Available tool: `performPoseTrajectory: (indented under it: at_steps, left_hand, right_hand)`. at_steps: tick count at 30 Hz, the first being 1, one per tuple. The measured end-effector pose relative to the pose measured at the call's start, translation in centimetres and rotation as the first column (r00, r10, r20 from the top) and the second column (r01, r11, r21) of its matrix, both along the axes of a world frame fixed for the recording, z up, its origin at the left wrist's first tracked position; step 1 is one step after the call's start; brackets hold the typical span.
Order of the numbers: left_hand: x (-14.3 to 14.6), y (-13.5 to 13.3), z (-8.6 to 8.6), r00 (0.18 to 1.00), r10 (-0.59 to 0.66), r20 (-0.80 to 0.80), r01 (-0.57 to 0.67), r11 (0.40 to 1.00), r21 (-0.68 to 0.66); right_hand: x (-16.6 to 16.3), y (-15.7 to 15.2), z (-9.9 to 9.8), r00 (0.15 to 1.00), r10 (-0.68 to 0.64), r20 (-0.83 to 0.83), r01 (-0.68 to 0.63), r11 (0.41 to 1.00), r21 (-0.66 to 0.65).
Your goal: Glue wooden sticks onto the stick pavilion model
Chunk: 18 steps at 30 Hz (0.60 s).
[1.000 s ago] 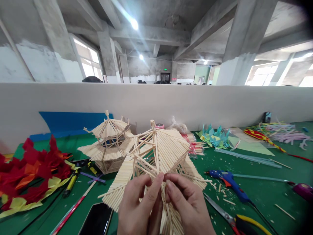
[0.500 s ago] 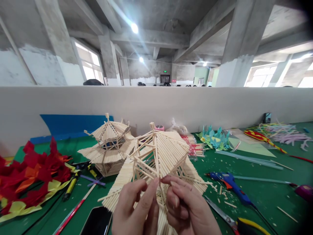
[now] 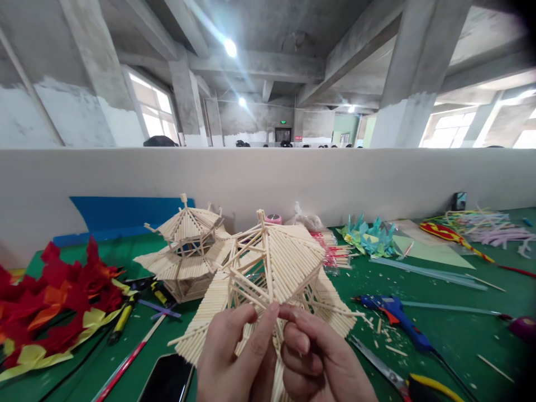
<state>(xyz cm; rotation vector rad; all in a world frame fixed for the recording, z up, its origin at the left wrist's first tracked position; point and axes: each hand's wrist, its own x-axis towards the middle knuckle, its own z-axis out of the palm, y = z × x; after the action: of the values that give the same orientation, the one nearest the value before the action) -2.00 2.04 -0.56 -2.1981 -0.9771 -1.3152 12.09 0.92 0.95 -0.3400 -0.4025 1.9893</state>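
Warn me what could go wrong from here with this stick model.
The left hand and right hand are close in at the near side of the stick model, whose thin sticks might crack or shift under too much pressure. The glue gun points toward the model; if hot, which I can't tell, it could burn on contact. The scissors lie beside the right hand, so a careless sweep might catch them.

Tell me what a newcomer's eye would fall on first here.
Most likely the front stick pavilion in the middle, its roof partly open, with the left hand and right hand at its near side. Next might come the vivid red shapes at the left edge, then the blue glue gun lying on the green table at right.
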Motion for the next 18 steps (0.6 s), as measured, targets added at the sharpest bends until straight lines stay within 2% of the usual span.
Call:
performPoseTrajectory:
  at_steps: [6, 12, 18]
  left_hand:
    - [-0.13, 0.26, -0.13, 0.999, -0.004, -0.052, 0.007, 0.998, 0.059]
    - [-0.28, 0.39, 0.33, 0.982, 0.067, -0.177, -0.04, 0.988, 0.15]
    - [-0.15, 0.41, 0.84, 0.978, 0.075, -0.195, -0.045, 0.987, 0.157]
  right_hand:
    - [0.04, 0.19, -0.39, 1.0, 0.025, -0.009, -0.025, 1.0, 0.008]
    - [0.23, 0.34, -0.28, 0.997, 0.07, -0.029, -0.069, 0.997, 0.016]
    - [-0.2, 0.39, 0.2, 0.998, 0.044, -0.054, -0.046, 0.998, -0.037]
